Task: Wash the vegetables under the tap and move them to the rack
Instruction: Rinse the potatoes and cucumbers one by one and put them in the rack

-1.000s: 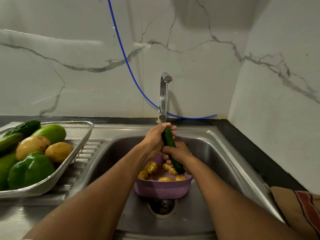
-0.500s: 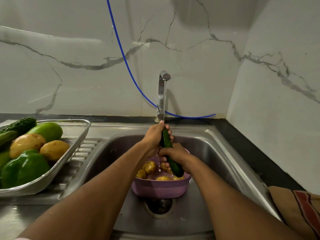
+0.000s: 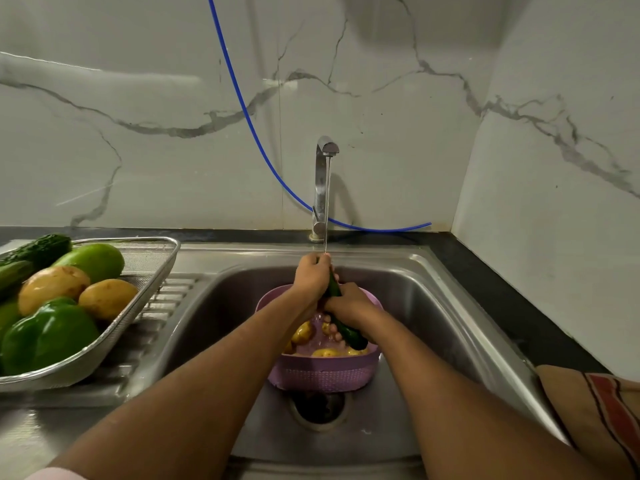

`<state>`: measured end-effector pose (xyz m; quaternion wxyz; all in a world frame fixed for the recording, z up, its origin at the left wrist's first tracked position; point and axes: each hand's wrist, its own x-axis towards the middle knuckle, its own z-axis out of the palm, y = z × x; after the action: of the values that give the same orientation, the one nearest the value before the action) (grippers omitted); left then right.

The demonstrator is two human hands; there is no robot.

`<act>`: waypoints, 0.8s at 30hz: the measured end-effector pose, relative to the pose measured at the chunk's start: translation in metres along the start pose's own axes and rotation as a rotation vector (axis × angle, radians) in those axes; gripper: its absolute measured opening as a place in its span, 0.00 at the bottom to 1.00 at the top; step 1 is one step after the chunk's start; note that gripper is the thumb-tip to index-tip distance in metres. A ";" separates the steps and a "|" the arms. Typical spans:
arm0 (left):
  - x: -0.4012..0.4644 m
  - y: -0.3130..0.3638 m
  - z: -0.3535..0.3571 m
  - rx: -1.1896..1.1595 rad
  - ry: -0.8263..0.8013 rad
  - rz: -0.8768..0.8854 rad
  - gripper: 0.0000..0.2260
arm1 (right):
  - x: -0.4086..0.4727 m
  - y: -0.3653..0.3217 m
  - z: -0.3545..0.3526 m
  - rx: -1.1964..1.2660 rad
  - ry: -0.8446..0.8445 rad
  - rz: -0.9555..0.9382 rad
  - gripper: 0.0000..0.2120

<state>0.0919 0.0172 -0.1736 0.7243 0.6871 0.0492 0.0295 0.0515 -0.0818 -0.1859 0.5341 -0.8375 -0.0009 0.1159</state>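
Rinsing one cucumber [image 3: 348,332] under the tap [image 3: 323,174]: a thin stream falls onto the upper end, where the left hand [image 3: 311,277] wraps its curled fingers around the tip. The right hand [image 3: 349,304] grips the middle of the same cucumber, so both hands are closed on it. It is held tilted over the purple basket [image 3: 322,374], which sits in the sink [image 3: 433,306] above the drain; its lower end points down toward the small potatoes [image 3: 301,332] lying in the basket. Risk, as judged: the skin is wet and smooth, so a loose grip during rubbing could let it slide out and drop among the unwashed potatoes or onto the sink floor, which would mean rinsing again. A second risk is the carry to the rack [image 3: 156,271] at the left, already holding a pepper [image 3: 48,336], larger potatoes and other green vegetables; free space there looks limited, and a careless placement could roll something off. Appearance: dark green, slender, glossy with water, mostly hidden by the hands, only a short stretch and the lower end showing.
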 end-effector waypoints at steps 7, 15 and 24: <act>-0.002 0.007 -0.004 -0.384 0.017 -0.158 0.16 | 0.002 0.003 -0.001 -0.003 0.023 -0.076 0.06; -0.008 0.003 -0.020 -0.224 -0.054 -0.252 0.11 | 0.007 0.007 -0.011 -0.032 0.081 -0.071 0.16; -0.022 -0.012 -0.025 0.251 -0.122 -0.015 0.11 | -0.004 -0.011 -0.001 0.099 0.167 0.040 0.25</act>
<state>0.0671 0.0391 -0.1865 0.6346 0.7723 0.0135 -0.0239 0.0490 -0.0781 -0.1747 0.5707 -0.8166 0.0659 0.0562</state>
